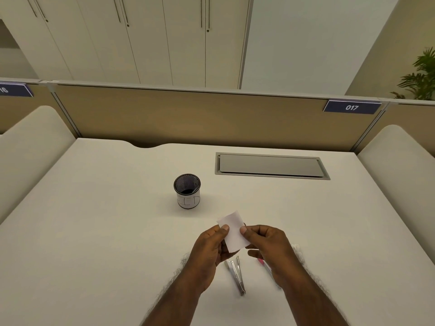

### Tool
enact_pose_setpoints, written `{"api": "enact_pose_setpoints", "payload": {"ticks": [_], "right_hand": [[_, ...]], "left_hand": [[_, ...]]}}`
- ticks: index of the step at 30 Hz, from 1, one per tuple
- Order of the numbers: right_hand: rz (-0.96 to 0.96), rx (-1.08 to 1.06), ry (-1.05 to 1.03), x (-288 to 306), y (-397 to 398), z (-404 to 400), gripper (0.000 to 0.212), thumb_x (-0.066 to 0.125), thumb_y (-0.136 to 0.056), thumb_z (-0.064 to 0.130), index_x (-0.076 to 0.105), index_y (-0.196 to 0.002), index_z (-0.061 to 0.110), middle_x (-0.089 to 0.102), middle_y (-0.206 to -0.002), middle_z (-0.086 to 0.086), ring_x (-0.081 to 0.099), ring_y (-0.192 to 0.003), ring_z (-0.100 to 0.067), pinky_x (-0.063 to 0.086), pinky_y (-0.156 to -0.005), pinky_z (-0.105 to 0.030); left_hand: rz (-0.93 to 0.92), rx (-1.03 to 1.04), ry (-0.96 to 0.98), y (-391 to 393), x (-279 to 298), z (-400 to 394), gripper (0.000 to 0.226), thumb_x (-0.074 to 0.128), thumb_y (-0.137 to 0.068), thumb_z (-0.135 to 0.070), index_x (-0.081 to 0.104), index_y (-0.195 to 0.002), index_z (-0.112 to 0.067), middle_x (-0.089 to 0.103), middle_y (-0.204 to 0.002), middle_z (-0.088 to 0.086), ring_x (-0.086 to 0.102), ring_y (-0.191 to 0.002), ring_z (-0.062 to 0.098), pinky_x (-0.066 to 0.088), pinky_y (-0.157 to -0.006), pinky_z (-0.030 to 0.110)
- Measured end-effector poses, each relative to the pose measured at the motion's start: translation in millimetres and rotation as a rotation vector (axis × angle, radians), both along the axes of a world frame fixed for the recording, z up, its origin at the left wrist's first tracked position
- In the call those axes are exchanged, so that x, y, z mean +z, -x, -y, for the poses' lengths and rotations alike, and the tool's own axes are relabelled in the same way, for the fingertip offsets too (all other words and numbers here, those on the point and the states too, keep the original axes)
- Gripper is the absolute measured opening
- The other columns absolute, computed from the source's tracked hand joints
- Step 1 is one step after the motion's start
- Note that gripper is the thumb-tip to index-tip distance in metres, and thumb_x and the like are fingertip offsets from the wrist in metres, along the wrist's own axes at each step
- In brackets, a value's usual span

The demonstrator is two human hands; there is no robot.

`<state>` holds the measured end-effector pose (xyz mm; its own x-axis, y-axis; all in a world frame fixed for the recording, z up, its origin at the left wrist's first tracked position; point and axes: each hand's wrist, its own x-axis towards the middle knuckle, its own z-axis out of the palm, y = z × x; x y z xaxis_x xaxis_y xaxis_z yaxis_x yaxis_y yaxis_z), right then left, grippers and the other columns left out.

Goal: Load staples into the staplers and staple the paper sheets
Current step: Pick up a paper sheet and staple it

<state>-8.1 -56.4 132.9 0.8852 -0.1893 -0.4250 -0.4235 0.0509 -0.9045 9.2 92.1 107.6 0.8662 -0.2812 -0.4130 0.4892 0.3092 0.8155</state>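
A small white paper sheet [233, 231] is held up above the white desk [94, 231], pinched on both sides. My left hand [210, 248] pinches its left edge with thumb and fingers. My right hand [266, 243] pinches its right edge. Below the hands a silver stapler [236, 274] lies on the desk with its top swung open. A pink stapler [263, 264] lies to the right, mostly hidden under my right hand.
A black mesh pen cup [187, 191] with a white paper label stands beyond the hands. A grey cable hatch [270, 165] is set into the desk at the back right. A beige partition [188, 114] with a "017" sign closes the far edge.
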Motion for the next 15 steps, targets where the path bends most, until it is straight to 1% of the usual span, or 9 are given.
{"api": "enact_pose_setpoints", "payload": {"ticks": [4, 6, 8, 10, 12, 15], "right_hand": [[-0.010, -0.004, -0.039, -2.4, 1.5, -0.9, 0.013, 0.076, -0.080, 0.023, 0.075, -0.078, 0.010, 0.073, -0.072, -0.003, 0.062, -0.063, -0.013, 0.052, -0.064, -0.027], [-0.012, 0.016, -0.044, -2.7, 2.6, -0.8, 0.011, 0.076, -0.079, 0.022, 0.076, -0.075, 0.012, 0.073, -0.070, -0.002, 0.062, -0.062, -0.012, 0.051, -0.065, -0.027], [-0.010, 0.042, -0.035, -3.1, 4.0, -0.3, 0.011, 0.077, -0.079, 0.022, 0.076, -0.072, 0.013, 0.073, -0.069, -0.001, 0.061, -0.062, -0.011, 0.050, -0.064, -0.026], [0.002, 0.063, -0.020, -3.9, 5.5, 0.1, 0.011, 0.077, -0.079, 0.022, 0.075, -0.072, 0.013, 0.072, -0.069, 0.000, 0.061, -0.061, -0.010, 0.050, -0.063, -0.025], [0.018, 0.084, 0.010, -4.3, 6.1, 0.2, 0.011, 0.076, -0.080, 0.021, 0.075, -0.073, 0.012, 0.072, -0.068, 0.002, 0.060, -0.060, -0.008, 0.049, -0.062, -0.024], [0.036, 0.105, 0.055, -5.7, 6.3, -0.7, 0.012, 0.075, -0.081, 0.018, 0.073, -0.070, 0.014, 0.071, -0.066, 0.003, 0.059, -0.059, -0.007, 0.048, -0.061, -0.023]], "left_hand": [[0.008, 0.038, -0.014, 0.0, 0.6, 0.9, 0.022, 0.050, -0.096, -0.014, 0.067, -0.109, -0.006, 0.074, -0.107, 0.015, 0.070, -0.093, 0.025, 0.052, -0.092, 0.047], [0.038, 0.053, -0.056, -1.3, 0.4, 0.5, 0.023, 0.062, -0.091, -0.017, 0.068, -0.110, -0.007, 0.074, -0.106, 0.015, 0.070, -0.092, 0.028, 0.055, -0.085, 0.044], [0.042, 0.080, -0.082, -3.4, 0.8, 0.1, 0.028, 0.074, -0.082, -0.019, 0.069, -0.108, -0.009, 0.074, -0.103, 0.016, 0.070, -0.089, 0.028, 0.057, -0.078, 0.041], [0.027, 0.102, -0.085, -4.9, 1.6, 0.7, 0.029, 0.077, -0.078, -0.017, 0.070, -0.104, -0.008, 0.074, -0.099, 0.015, 0.070, -0.085, 0.025, 0.058, -0.073, 0.037], [-0.001, 0.118, -0.073, -5.6, 1.9, 2.3, 0.028, 0.078, -0.077, -0.016, 0.071, -0.102, -0.006, 0.074, -0.095, 0.014, 0.069, -0.082, 0.024, 0.059, -0.072, 0.037], [-0.041, 0.132, -0.073, -5.7, 0.4, 3.2, 0.026, 0.078, -0.078, -0.016, 0.071, -0.100, -0.004, 0.073, -0.093, 0.015, 0.068, -0.081, 0.025, 0.058, -0.077, 0.040]]}}
